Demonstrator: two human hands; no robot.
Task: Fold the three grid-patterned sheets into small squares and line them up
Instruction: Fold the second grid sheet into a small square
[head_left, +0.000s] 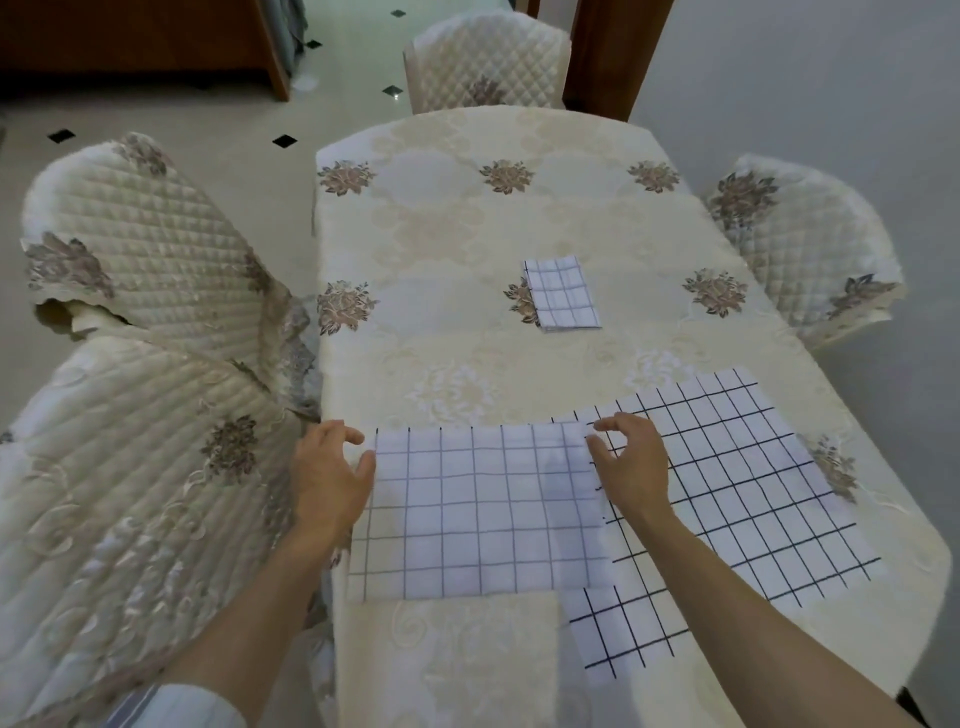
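A half-folded white sheet with a dark grid lies flat at the table's near edge. My left hand sits at its far left corner, thumb touching the edge, fingers loosely curled. At the sheet's far right corner my right hand hovers with curled fingers, holding nothing that I can see. A second grid sheet lies spread out to the right, partly under the first. A third one, folded into a small rectangle, rests near the table's middle.
The table wears a cream floral cloth. Quilted chairs stand at the left, far end and right. Another quilted seat is close on my left.
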